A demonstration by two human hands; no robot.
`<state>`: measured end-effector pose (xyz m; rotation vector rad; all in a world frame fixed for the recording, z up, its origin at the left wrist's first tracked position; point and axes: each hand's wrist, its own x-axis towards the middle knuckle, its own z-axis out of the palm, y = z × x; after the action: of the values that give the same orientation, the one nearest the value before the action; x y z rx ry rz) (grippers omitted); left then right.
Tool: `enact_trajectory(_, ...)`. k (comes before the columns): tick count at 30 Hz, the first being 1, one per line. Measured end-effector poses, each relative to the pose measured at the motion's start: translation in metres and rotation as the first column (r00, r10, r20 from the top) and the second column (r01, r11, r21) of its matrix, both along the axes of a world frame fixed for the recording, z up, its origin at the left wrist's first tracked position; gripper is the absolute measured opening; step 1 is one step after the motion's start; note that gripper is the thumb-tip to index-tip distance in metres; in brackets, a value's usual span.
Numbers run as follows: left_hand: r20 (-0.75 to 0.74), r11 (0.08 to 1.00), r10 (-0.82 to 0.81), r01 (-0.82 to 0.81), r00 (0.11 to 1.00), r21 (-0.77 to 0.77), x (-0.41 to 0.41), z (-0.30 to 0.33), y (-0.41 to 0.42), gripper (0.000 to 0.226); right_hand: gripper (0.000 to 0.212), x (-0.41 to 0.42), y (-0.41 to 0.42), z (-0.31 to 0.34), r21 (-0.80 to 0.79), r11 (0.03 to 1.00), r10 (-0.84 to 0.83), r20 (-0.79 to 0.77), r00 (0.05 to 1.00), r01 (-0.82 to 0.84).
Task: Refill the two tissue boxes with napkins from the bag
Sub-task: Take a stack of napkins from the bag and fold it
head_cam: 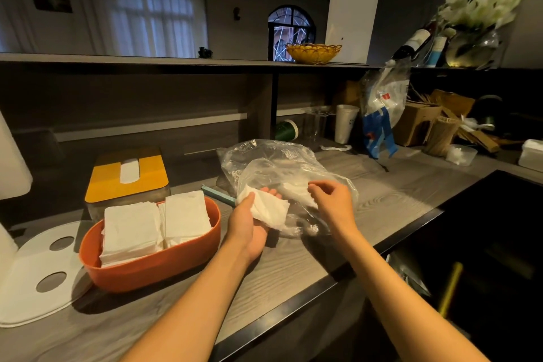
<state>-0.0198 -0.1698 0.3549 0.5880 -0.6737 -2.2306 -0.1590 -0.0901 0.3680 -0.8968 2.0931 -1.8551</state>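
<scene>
Left hand (249,226) palm up, thumb and fingers curled around a small stack of white napkins (269,210), held just at the mouth of the clear plastic bag (273,161). Right hand (330,195) over the bag, fingers bent, thumb and forefinger close together as if pinching the plastic film; actual contact hard to confirm. More napkins visible through the plastic inside the bag, which lies crumpled on the grey wood-grain counter (293,267).

Orange open tissue box (147,270) left of the hands, on the counter, holding two upright-packed white napkin stacks (155,223) side by side, rising above the rim. Yellow-lidded tissue box (127,178) just behind the orange one, lid on, one white sheet poking from the slot. White flat lid with two oval holes (44,270) lying just left of the orange box. Light blue flat object (219,195) between the boxes and the bag, partly hidden.

Back right: white paper cup (345,123), green cup on its side (286,129), hanging plastic bag with blue print (382,109), cardboard box (417,123), bundle of wooden sticks (442,135). Upper shelf: yellow woven basket (313,53), wine bottle (411,41), vase of white flowers (476,23).
</scene>
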Motion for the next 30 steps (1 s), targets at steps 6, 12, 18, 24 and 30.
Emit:
enact_trajectory(6,0.243,0.996,0.009,0.012,0.97,-0.087,-0.004,-0.005,-0.008,0.034,0.04,-0.041,-0.018,0.009,0.309,0.94,0.204,-0.172,0.964,-0.143)
enact_trajectory(12,0.341,0.985,0.039,0.021,0.939,-0.173,-0.007,-0.009,-0.017,0.035,0.036,-0.072,-0.041,0.009,0.192,0.94,0.279,0.049,0.959,-0.283)
enact_trajectory(18,0.349,0.975,0.083,-0.004,0.933,-0.222,-0.016,-0.011,-0.016,0.033,0.051,-0.08,-0.066,-0.023,0.609,0.787,0.359,-0.321,0.876,-0.1)
enact_trajectory(24,0.285,0.971,0.119,-0.052,0.951,-0.233,-0.021,-0.017,-0.017,0.034,0.022,-0.083,-0.072,-0.034,0.577,0.809,0.222,-0.476,0.851,0.112)
enact_trajectory(30,0.191,0.985,0.074,-0.042,0.979,-0.168,-0.018,-0.015,-0.015,0.032,0.021,-0.076,-0.059,-0.026,0.339,0.934,0.186,-0.193,0.963,-0.113)
